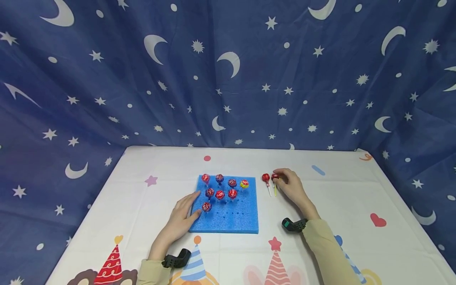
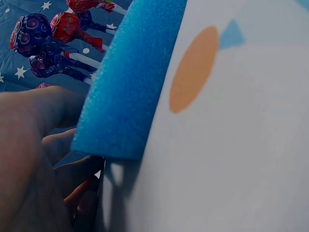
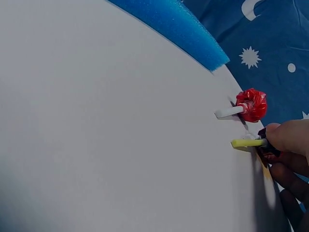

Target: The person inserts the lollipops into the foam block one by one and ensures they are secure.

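Observation:
At the right of the table, my right hand (image 1: pixel 293 189) pinches a dark-red-wrapped lollipop by its head, its yellow stick (image 3: pixel 248 143) pointing toward the near side. Close beside it lies a red lollipop (image 1: pixel 265 177) with a white stick, flat on the table. My left hand (image 1: pixel 181 217) rests at the left side of a blue foam block (image 1: pixel 235 223), thumb and fingers along its edge. Several lollipops stand upright in that block in rows, mostly red or purple-blue, with one yellow lollipop (image 1: pixel 244 183) at the right end of the back row.
Small holes dot the front part of the foam. A white tablecloth (image 1: pixel 338 206) with printed party hats and shapes covers the table. Behind and at the sides hangs a dark blue curtain (image 1: pixel 249 111) with moons and stars.

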A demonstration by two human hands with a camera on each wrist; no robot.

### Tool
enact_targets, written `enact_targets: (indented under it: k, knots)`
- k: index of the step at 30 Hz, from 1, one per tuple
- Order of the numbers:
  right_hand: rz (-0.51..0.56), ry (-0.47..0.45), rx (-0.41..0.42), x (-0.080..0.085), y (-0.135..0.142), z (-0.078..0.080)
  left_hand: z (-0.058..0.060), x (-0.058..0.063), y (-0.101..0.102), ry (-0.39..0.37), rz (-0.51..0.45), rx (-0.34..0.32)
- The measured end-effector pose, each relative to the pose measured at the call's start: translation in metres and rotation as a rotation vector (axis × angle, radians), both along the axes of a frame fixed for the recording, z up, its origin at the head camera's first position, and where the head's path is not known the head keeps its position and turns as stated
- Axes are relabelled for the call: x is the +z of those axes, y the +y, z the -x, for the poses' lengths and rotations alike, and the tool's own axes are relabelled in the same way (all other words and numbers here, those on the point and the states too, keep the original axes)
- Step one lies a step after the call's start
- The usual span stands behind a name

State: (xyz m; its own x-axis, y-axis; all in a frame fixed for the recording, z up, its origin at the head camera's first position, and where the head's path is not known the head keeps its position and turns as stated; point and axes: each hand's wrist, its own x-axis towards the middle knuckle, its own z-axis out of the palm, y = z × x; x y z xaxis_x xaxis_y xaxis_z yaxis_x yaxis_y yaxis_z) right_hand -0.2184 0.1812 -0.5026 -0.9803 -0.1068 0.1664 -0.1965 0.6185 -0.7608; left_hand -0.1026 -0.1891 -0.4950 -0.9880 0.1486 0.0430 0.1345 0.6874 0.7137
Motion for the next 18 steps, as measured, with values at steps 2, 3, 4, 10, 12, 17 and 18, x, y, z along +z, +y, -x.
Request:
enact_targets:
  k: [2, 3, 4, 10, 12, 17, 18]
  knots:
    - [0.003, -0.008, -0.003, -0.0001, -0.0001, -0.0005, 0.0003, 0.0, 0.0003, -0.001, 0.002, 0.001]
    - [0.004, -0.011, -0.005, -0.0004, -0.0001, -0.0006, 0.0004, 0.0, 0.0005, -0.002, 0.002, 0.002]
    - [0.003, -0.013, -0.007, -0.0007, -0.0004, -0.0007, 0.0003, -0.0003, 0.0005, -0.003, 0.003, 0.003]
    - [0.037, -0.019, -0.037, -0.0034, -0.0018, -0.0014, 0.0002, -0.0015, 0.0008, -0.009, 0.002, 0.0]
    - [0.053, -0.009, -0.041, -0.0038, -0.002, -0.0017, 0.0002, -0.0014, 0.0009, -0.011, 0.002, -0.002]
    - [0.078, 0.024, -0.05, -0.0046, -0.002, -0.0027, 0.0004, -0.0009, 0.0004, -0.01, 0.005, 0.002]
    - [0.087, 0.029, -0.058, -0.0046, -0.0018, -0.0031, 0.0005, -0.0008, 0.0002, -0.009, 0.007, 0.002]
